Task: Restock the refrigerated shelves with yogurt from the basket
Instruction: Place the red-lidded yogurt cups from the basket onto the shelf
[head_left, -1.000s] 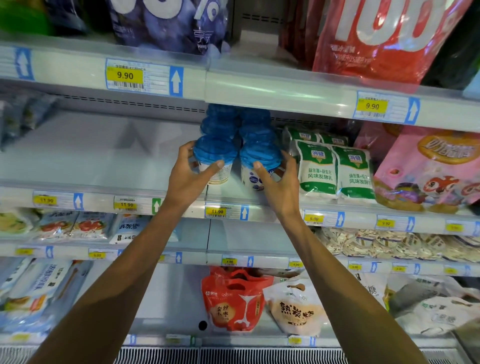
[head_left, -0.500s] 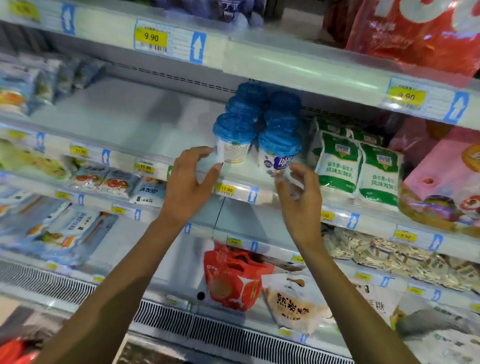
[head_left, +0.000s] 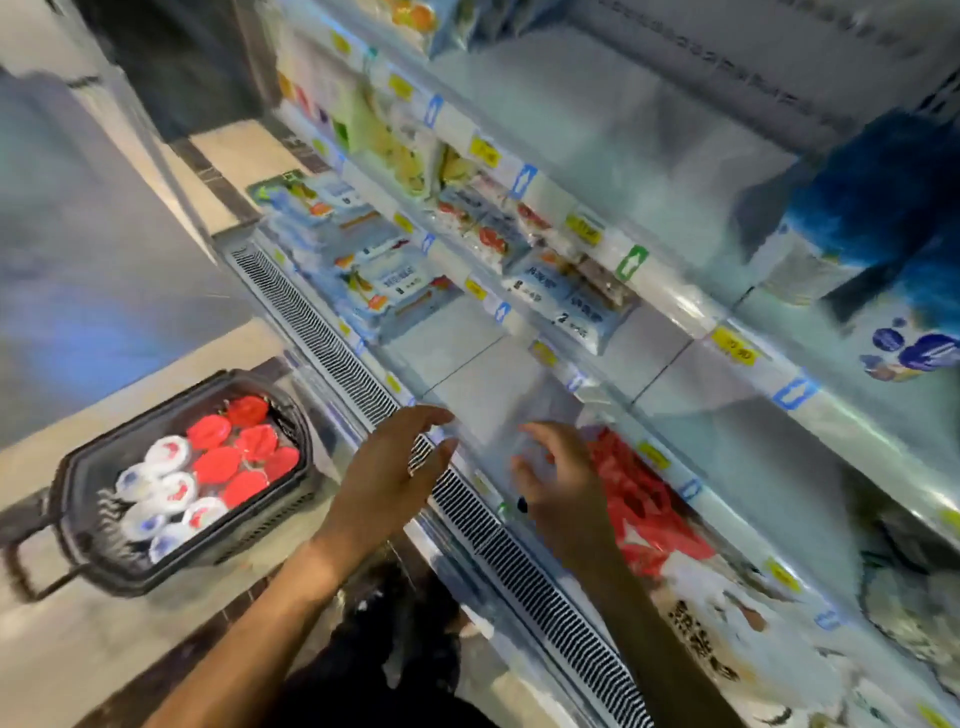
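1. Tilted, blurry view along the cooler: its front edge is the long slatted grille (head_left: 519, 545), running from upper left to lower right.
2. Open room on the upper shelf (head_left: 649, 156): a wide bare stretch left of the blue-lidded yogurt cups (head_left: 878, 208), which stand in a row at the right.
3. More bare shelf floor (head_left: 467, 358) lower down, between the flat packs (head_left: 384, 275) and the red bag (head_left: 639, 504).
4. The basket (head_left: 70, 499) sits on the floor left of the cooler, apart from both hands, packed with red-lidded cups (head_left: 228, 462) and white-lidded cups (head_left: 156, 493).
5. Left hand (head_left: 387, 478): fingers spread and relaxed, nothing in it, hovering over the grille.
6. Right hand (head_left: 558, 478): fingers loosely curled, gripping nothing, in front of the bottom shelf just beside the red bag.
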